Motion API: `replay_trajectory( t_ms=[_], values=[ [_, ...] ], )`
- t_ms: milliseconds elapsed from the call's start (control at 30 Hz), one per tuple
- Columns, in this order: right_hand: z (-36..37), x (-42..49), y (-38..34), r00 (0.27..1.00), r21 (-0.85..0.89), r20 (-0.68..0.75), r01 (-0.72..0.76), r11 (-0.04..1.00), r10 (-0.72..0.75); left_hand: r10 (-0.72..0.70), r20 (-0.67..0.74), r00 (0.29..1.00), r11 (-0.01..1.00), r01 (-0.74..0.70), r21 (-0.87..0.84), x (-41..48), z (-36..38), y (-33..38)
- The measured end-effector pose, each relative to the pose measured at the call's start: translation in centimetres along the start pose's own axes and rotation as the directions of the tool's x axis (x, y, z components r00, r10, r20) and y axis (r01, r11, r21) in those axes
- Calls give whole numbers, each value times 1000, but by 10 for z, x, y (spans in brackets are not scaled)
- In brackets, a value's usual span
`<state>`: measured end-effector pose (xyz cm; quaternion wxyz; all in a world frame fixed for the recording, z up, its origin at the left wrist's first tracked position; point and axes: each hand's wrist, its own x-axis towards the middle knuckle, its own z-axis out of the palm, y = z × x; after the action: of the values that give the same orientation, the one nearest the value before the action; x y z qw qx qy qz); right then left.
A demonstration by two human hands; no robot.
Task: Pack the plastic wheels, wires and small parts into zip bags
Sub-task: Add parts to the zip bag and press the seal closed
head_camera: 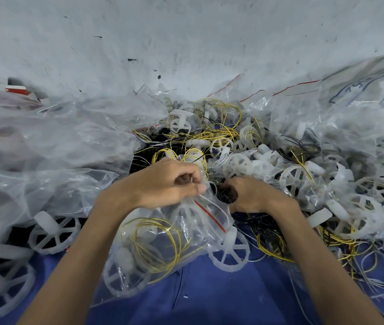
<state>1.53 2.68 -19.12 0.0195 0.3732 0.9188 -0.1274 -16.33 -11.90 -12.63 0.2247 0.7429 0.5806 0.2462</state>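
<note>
The left hand (162, 184) pinches the zip bag (162, 245) by its mouth edge. The right hand (249, 195) curls round a dark bundle (227, 194) beside it. Loose wheels (303, 179) crowd the right side, and the near edge of the blue cloth (209, 292) lies bare.

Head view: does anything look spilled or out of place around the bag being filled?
Nothing looks damaged. The clear zip bag with a red strip, pinched by the left hand, holds wheels and yellow wire, but one white spoked plastic wheel seems to lie just outside its mouth on the blue fabric. The right hand grips dark parts.
</note>
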Motion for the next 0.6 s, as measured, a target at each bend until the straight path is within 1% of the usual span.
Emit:
replay_trajectory(
  t_ms=[133,267,300,333,400,433,533,600],
  values=[
    [-22,-12,5,995,82,-97,32,996,-24,-23,31,999,997,25,-72,-4,-6,1],
    [-41,-25,10,982,224,-181,101,969,-61,-5,105,994,991,19,-132,-5,-9,1],
    [-45,-26,11,978,282,-193,127,951,-74,-1,111,994,989,17,-148,-5,-9,1],
    [-48,-29,12,978,381,-193,155,912,-85,-2,107,994,987,19,-157,-4,-8,0],
    [-51,-34,14,981,630,-175,180,756,-87,-11,76,997,987,23,-156,-3,-6,-1],
    [-52,-36,15,980,710,-185,189,679,-79,-12,58,998,989,20,-149,-3,-5,-2],
    [-55,-40,17,959,822,-277,269,501,-60,6,13,1000,992,-4,-126,-3,-4,-1],
    [-57,-40,12,934,881,-355,348,322,-39,11,-13,1000,993,-13,-113,-3,-5,-2]
  ],
)
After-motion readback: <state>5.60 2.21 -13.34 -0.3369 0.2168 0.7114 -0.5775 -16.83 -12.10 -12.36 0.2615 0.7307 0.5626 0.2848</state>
